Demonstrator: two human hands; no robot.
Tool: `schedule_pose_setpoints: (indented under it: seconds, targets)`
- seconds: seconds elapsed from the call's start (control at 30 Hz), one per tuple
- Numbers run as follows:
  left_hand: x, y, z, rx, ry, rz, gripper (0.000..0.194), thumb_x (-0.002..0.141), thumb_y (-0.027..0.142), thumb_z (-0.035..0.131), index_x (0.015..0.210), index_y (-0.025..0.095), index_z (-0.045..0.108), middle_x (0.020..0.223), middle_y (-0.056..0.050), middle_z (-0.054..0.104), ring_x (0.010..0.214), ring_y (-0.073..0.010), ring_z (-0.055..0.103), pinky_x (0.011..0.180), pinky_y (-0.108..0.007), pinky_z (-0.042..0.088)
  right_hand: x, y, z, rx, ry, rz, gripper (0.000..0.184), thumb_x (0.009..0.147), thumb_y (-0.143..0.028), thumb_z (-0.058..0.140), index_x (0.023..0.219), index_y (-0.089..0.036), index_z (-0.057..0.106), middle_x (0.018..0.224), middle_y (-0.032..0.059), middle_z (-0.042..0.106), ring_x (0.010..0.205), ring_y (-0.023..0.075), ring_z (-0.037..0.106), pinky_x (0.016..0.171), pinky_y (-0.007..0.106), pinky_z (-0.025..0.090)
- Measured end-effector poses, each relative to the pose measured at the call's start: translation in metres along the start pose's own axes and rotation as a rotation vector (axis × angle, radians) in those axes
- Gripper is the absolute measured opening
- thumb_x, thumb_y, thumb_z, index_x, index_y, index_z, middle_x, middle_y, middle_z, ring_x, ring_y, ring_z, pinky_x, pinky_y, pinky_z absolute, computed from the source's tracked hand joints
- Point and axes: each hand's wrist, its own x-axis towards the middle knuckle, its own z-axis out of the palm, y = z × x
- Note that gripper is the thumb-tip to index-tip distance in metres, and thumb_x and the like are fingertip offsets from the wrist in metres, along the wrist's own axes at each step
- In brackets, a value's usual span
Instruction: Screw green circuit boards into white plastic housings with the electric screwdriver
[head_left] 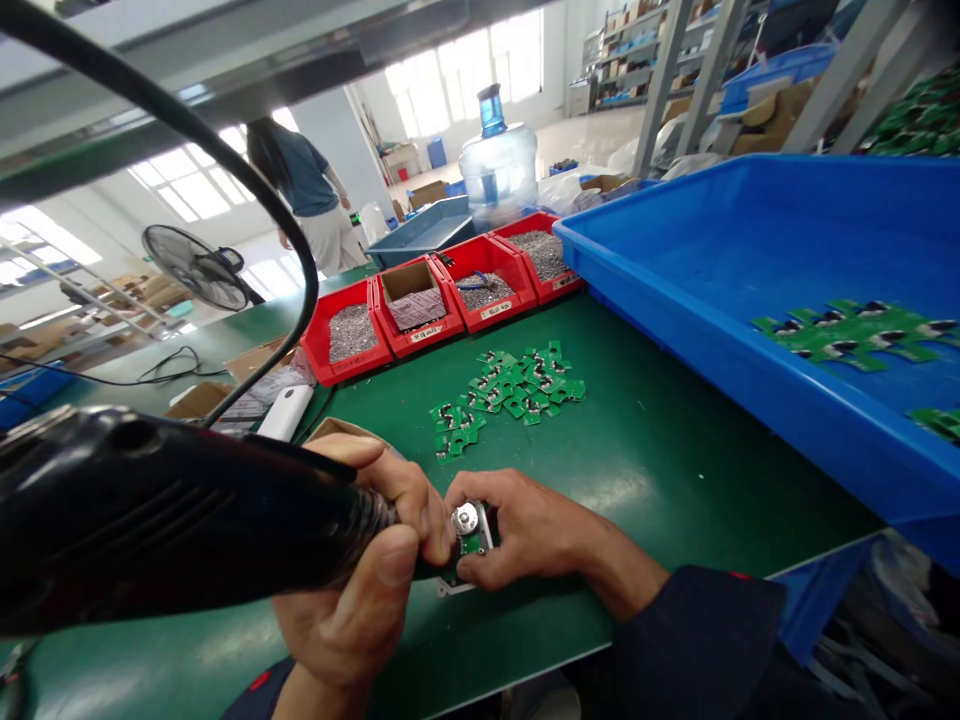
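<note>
My left hand (360,605) is wrapped round the front end of a black electric screwdriver (187,515), whose body fills the lower left. The screwdriver's nose points at a small metal housing (481,522) with a round silver disc and a bit of green circuit board inside. My right hand (529,525) grips this housing between thumb and fingers, close above the green table. Where the screwdriver tip meets the housing is hidden by my left fingers. Beyond my hands lies a loose pile of small green circuit boards (517,385).
Red bins (424,340) with small metal parts stand in a row at the back. A big blue tray (675,320) with more green boards takes up the right. A black cable (247,170) arches across the left. A person (304,185) stands beyond the table, near a fan (199,265).
</note>
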Motion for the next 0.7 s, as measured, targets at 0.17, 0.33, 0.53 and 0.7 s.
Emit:
schedule_pose_setpoints:
  seconds: [0.17,0.33,0.53,0.7]
  targets:
    - [-0.0009,-0.0028,0.0012,0.067,-0.026,-0.02,0.032,0.086,0.044,0.073,0.109,0.024,0.062,0.069,0.001,0.06,0.053,-0.0159,0.059,0.05,-0.032,0.051,-0.0009,-0.0005,-0.0031,-0.022,-0.001,-0.032,0.03,0.07,-0.022,0.08,0.097,-0.023,0.067,0.084,-0.0044,0.069,0.071,0.0122,0.06,0.064,0.021,0.044]
    - [-0.0032,-0.0041,0.0004,0.078,-0.068,-0.01,0.034,0.085,0.038,0.074,0.113,0.024,0.06,0.07,0.001,0.06,0.054,-0.0153,0.059,0.05,-0.029,0.048,-0.0009,0.0,-0.004,-0.027,-0.006,-0.026,0.029,0.07,-0.023,0.081,0.095,-0.023,0.067,0.083,-0.0042,0.068,0.07,0.0123,0.06,0.063,0.021,0.043]
    - [-0.0003,0.0005,0.0046,-0.041,0.018,0.045,0.034,0.085,0.033,0.073,0.114,0.023,0.059,0.067,0.004,0.057,0.049,-0.0126,0.055,0.049,-0.031,0.049,0.0001,0.004,-0.0023,0.025,0.001,-0.01,0.036,0.068,-0.023,0.079,0.101,-0.023,0.066,0.08,-0.005,0.067,0.067,0.0121,0.059,0.06,0.021,0.043]
    - [0.0055,0.0016,0.0078,-0.034,0.052,0.053,0.034,0.082,0.034,0.076,0.111,0.024,0.062,0.065,0.004,0.057,0.047,-0.0126,0.056,0.046,-0.03,0.048,-0.0001,0.0007,-0.0033,0.019,0.003,0.007,0.036,0.066,-0.023,0.08,0.1,-0.024,0.067,0.079,-0.0055,0.066,0.068,0.0122,0.059,0.06,0.02,0.043]
